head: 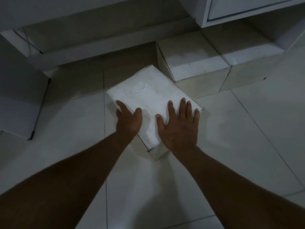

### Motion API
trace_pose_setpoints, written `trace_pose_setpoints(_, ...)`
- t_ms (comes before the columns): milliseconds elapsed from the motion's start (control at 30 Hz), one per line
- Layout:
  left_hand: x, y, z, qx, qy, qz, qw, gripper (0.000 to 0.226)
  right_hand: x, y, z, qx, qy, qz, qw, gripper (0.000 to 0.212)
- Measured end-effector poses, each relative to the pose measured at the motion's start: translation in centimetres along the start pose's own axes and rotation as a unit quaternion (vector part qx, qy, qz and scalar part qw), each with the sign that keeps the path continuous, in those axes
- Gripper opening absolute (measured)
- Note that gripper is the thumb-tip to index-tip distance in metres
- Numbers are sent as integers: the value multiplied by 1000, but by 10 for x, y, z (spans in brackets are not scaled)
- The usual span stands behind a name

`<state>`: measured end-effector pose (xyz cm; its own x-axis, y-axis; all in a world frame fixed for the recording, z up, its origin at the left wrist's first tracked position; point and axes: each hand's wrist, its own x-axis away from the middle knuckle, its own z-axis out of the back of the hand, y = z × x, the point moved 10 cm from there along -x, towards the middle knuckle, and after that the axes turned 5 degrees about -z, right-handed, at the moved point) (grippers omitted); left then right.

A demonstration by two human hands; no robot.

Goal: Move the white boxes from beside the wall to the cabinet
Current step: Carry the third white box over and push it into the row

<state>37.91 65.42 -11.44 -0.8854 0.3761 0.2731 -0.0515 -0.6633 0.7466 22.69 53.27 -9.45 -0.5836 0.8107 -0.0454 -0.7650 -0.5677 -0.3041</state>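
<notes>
Head view: dim room w/ pale tiled floor [239, 129]. A white box [148, 96] lies on the floor in the middle, turned at an angle to the tile lines. Left hand [127, 120] is at the box's near-left edge; thumb is on the top face, the other fingers [118, 103] go along and over the left edge, so it seems to grip that edge, but how firm I cannot tell. Right hand [179, 126] rests flat on the top face near the right corner, fingers [183, 104] spread apart, palm down, not closed on anything.

Just behind the box, to the right, more white boxes [194, 60] lie side by side in a row, under a white cabinet [247, 10] at the top right. The nearest one is touching or almost touching the middle box's far corner. At left stands another white panel [19, 96] w/ dark edge.
</notes>
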Motion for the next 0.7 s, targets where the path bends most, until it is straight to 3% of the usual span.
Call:
trace_pose_setpoints(100, -10, -4, 4, -4, -30, -7, 1000, 77, 0, -7, 6, -12, 17, -19, 1000, 65)
trace_pose_setpoints(167, 4, -1, 1, -108, -26, -25, 994, 72, -10, -3, 22, -41, 57, -3, 998, 56)
trace_pose_setpoints(267, 35, 18, -9, -235, -38, -139, 961, 84, -8, 7, 43, -110, 127, 121, 978, 45)
trace_pose_setpoints(367, 56, 30, -21, -362, -76, -264, 891, 113, 3, 25, 32, -100, 65, 247, 962, 65)
trace_pose_setpoints(467, 71, 26, -36, -453, -125, -348, 811, 129, 2, 44, 21, -48, -4, 258, 965, 87)
trace_pose_setpoints(700, 44, 25, -31, -465, -144, -365, 793, 97, -26, 30, 20, -45, 16, 238, 970, 77)
